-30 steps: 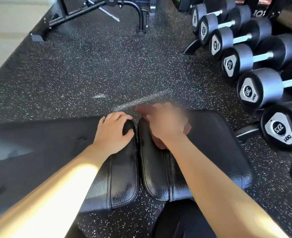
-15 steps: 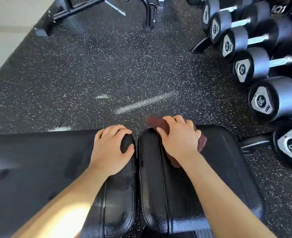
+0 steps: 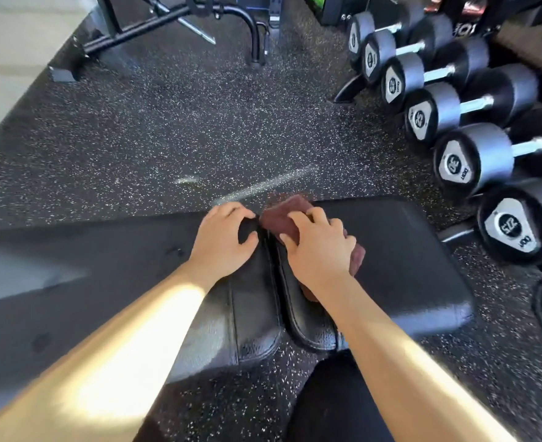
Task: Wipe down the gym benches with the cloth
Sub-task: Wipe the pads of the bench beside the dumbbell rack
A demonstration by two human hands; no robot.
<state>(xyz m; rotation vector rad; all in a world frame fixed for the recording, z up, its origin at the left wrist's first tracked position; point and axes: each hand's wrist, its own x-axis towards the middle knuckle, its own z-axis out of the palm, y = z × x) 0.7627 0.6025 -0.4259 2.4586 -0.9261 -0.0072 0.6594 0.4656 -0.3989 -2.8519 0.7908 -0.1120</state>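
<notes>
Bench: black padded vinyl gym bench (image 3: pixel 406 269), with two pads split by a narrow gap. The wipe is on the right pad; most of the surface is judged still to do.
Right hand: right hand (image 3: pixel 320 253), fingers curled over the cloth, pressing it down. It has moved left toward the gap in the last half second.
Left hand: left hand (image 3: pixel 223 242) grips the left pad's far edge beside the gap, unchanged, bracing.
Cloth: folded maroon cloth (image 3: pixel 282 218), on the right pad's far-left corner, now reaching the gap.

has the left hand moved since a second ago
No. The left hand still grips the far corner of the left bench pad, as before.
</notes>
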